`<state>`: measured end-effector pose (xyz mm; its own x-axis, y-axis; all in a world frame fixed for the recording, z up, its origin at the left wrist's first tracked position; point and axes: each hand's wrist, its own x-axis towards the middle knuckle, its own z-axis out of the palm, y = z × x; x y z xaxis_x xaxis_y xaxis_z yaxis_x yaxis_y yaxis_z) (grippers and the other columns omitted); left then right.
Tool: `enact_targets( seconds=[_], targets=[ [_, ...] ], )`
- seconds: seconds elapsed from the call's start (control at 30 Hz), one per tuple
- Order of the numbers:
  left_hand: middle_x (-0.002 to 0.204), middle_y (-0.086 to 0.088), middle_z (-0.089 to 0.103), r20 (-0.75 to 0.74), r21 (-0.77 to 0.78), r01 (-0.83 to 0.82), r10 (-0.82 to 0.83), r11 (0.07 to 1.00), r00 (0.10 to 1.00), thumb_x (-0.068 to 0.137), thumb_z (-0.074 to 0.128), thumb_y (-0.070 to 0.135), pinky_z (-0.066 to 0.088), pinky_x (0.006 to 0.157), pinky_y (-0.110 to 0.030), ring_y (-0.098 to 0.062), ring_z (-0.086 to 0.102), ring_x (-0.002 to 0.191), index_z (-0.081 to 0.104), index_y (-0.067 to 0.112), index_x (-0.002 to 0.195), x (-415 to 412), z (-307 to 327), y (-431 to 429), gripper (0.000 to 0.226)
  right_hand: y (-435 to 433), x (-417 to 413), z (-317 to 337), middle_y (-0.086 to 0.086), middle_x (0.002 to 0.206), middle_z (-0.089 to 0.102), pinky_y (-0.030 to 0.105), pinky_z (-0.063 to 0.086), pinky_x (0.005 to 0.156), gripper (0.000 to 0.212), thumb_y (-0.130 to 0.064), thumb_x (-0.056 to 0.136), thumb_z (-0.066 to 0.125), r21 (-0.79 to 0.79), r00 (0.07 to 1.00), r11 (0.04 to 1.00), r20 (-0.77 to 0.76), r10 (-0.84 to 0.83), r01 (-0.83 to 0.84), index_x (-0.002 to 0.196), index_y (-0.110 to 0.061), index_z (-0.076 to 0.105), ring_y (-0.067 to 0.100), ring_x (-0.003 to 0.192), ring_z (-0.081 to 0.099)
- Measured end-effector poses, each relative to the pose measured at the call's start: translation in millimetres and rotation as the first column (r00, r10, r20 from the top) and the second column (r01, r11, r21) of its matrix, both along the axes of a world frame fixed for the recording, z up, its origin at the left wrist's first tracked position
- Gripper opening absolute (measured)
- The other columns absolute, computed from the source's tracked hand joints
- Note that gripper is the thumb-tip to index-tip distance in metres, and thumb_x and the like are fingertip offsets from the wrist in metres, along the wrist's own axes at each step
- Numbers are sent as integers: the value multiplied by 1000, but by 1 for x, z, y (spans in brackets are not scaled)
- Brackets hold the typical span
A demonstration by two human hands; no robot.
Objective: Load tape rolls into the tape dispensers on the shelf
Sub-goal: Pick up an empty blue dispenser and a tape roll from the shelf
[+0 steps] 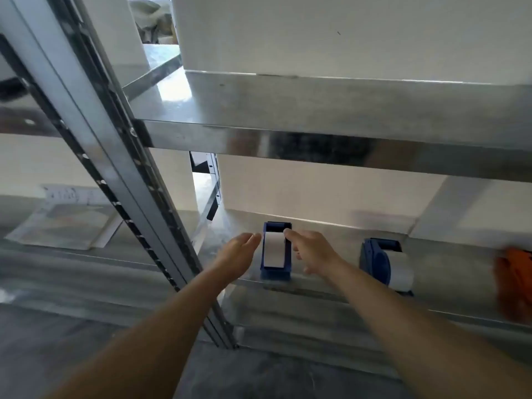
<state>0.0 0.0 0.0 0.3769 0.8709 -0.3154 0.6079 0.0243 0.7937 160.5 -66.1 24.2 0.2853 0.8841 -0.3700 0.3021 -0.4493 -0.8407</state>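
A blue tape dispenser [275,273] stands on the lower metal shelf [331,286], with a white tape roll [273,250] sitting in it. My left hand [237,253] hovers open just left of the dispenser, fingertips near its side. On the dispenser's right, my right hand [312,250] has its fingers spread, one fingertip touching the top edge by the roll. Farther right on the same shelf, a second blue dispenser [374,262] holds its own white roll [400,270].
An upper metal shelf [331,116] hangs close overhead. A slanted steel upright [123,168] stands to the left. A blurred orange object [515,280] lies at the shelf's right end. Papers [63,226] rest on the neighbouring shelf at left.
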Motion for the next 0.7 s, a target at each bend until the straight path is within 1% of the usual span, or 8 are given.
enact_targets(
  seconds=[0.1, 0.2, 0.3, 0.4, 0.47, 0.53, 0.6, 0.7],
  targets=[
    [140, -9, 54, -9, -7, 13, -13, 1000, 1000, 105, 34, 42, 36, 95, -31, -19, 48, 120, 49, 12, 141, 1, -1, 5, 49, 7, -2, -6, 13, 100, 64, 41, 49, 81, 48, -43, 100, 43, -28, 996, 1000, 83, 8, -6, 103, -1, 67, 28, 94, 59],
    [135, -11, 56, -8, -27, 41, -41, 999, 999, 105, 34, 41, 37, 92, -31, -15, 46, 110, 52, 9, 137, 4, -4, 9, 48, 13, -6, -13, 16, 110, 66, 47, 51, 90, 50, -43, 101, 41, -35, 993, 999, 121, -5, 9, 104, -2, 67, 33, 102, 61],
    [120, -9, 59, 9, -68, 51, -51, 996, 999, 105, 34, 39, 40, 82, -27, -16, 50, 104, 56, 7, 132, 4, -9, 14, 47, 18, -8, -21, 15, 106, 66, 50, 53, 91, 48, -43, 101, 40, -36, 992, 999, 122, -31, 35, 98, -4, 67, 32, 99, 61],
    [107, -6, 59, 5, -104, 66, -66, 992, 998, 105, 34, 38, 42, 69, -23, -17, 53, 97, 61, 6, 122, 4, -13, 17, 45, 20, -11, -29, 15, 99, 66, 44, 55, 84, 47, -43, 102, 41, -36, 994, 997, 91, -64, 67, 95, -4, 68, 30, 94, 62],
    [104, -9, 61, 10, -143, 69, -68, 987, 998, 105, 36, 36, 42, 70, -23, -19, 54, 95, 64, 9, 111, 4, -15, 19, 40, 22, -12, -33, 17, 98, 67, 44, 55, 82, 47, -42, 102, 41, -40, 994, 997, 85, -66, 69, 93, -4, 67, 31, 92, 63],
    [103, -16, 64, 22, -176, 59, -56, 983, 998, 103, 41, 31, 45, 74, -27, -22, 55, 91, 65, 10, 97, 5, -18, 21, 33, 24, -13, -37, 21, 96, 67, 45, 55, 79, 48, -41, 101, 44, -48, 993, 995, 79, -83, 87, 88, -1, 67, 34, 90, 65],
    [104, -23, 66, 19, -200, 63, -60, 978, 998, 101, 46, 22, 47, 76, -30, -23, 56, 87, 69, 3, 96, 6, -20, 22, 30, 25, -15, -41, 23, 90, 68, 45, 54, 72, 47, -39, 99, 49, -53, 991, 991, 56, -120, 123, 83, 1, 67, 37, 87, 66],
    [95, -18, 65, 7, -197, 82, -83, 977, 997, 96, 49, 11, 47, 71, -29, -21, 56, 81, 70, 0, 100, 6, -22, 23, 24, 26, -17, -49, 17, 86, 69, 46, 57, 74, 35, -35, 95, 55, -56, 988, 987, 36, -148, 150, 79, -6, 66, 34, 85, 67]
  ],
)
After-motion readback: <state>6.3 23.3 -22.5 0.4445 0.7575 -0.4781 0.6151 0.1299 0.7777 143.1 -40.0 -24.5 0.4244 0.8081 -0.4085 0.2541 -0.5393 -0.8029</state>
